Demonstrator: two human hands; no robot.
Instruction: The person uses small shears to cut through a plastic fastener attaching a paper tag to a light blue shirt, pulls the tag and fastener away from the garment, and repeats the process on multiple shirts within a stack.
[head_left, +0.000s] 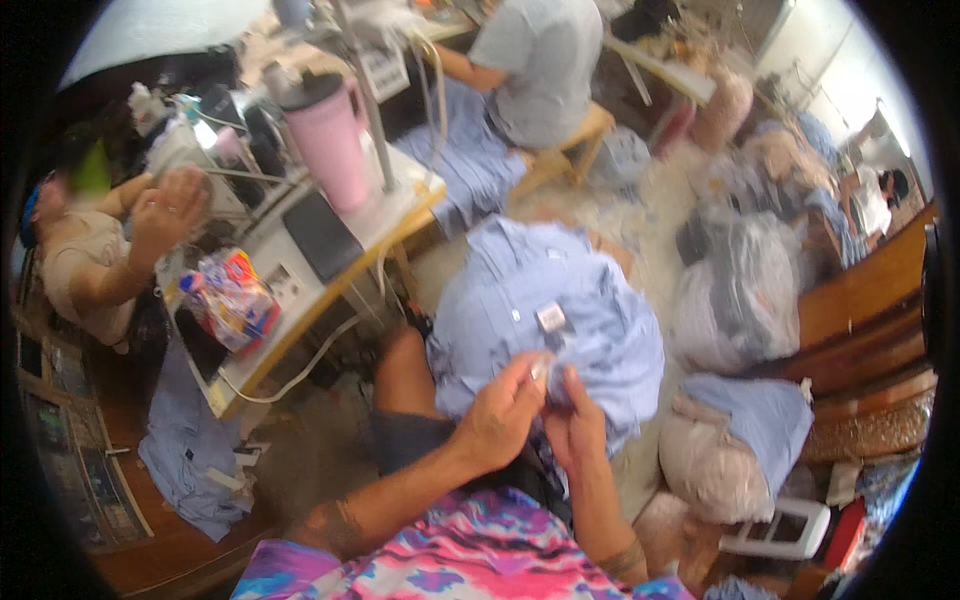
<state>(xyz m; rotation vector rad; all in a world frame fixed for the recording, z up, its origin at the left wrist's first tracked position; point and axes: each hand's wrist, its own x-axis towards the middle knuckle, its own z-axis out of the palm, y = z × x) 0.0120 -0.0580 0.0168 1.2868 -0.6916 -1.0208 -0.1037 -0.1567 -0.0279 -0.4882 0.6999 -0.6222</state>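
Note:
Over my lap lies a large heap of light blue garments [520, 280], with a small white label [551, 317] on the cloth just beyond my fingers. My left hand [497, 418] is closed in a pinch on a small shiny pale piece [540, 368], too blurred to name. Close beside it, my right hand [577, 420] is closed at the near edge of the heap. Its fingertips meet the blue cloth, but whether they grip it is hidden.
To the left stands a sewing table [425, 205] with a pink tumbler [328, 140], black phone [320, 235] and colourful plastic packet [232, 295]. One person [85, 250] raises a hand there; another [540, 70] sits ahead. Filled bags [740, 290] and a cloth-covered bundle [725, 450] are right.

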